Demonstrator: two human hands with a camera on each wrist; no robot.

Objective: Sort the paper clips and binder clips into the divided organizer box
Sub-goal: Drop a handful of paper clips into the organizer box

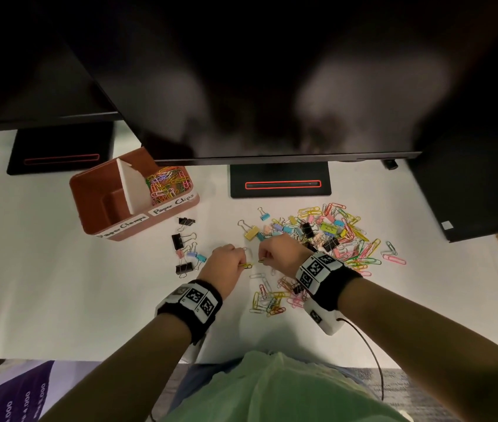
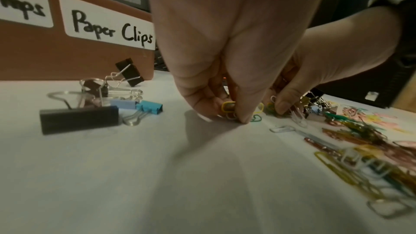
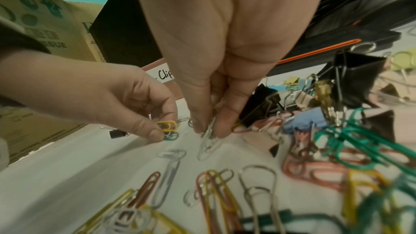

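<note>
My left hand pinches a few paper clips, a yellow one outermost, its fingertips down on the white table. Just to its right, my right hand pinches a bunch of white paper clips at the table surface. A big mixed pile of coloured paper clips and binder clips lies right of the hands, and a smaller paper clip heap lies under the right wrist. The brown organizer box stands at the left rear; its "Paper Clips" compartment holds paper clips.
Several binder clips, black, pink and blue, lie left of my left hand. Monitor stands and a dark monitor overhang the table's back. A black case stands at the right; a cardboard box shows beyond my left hand.
</note>
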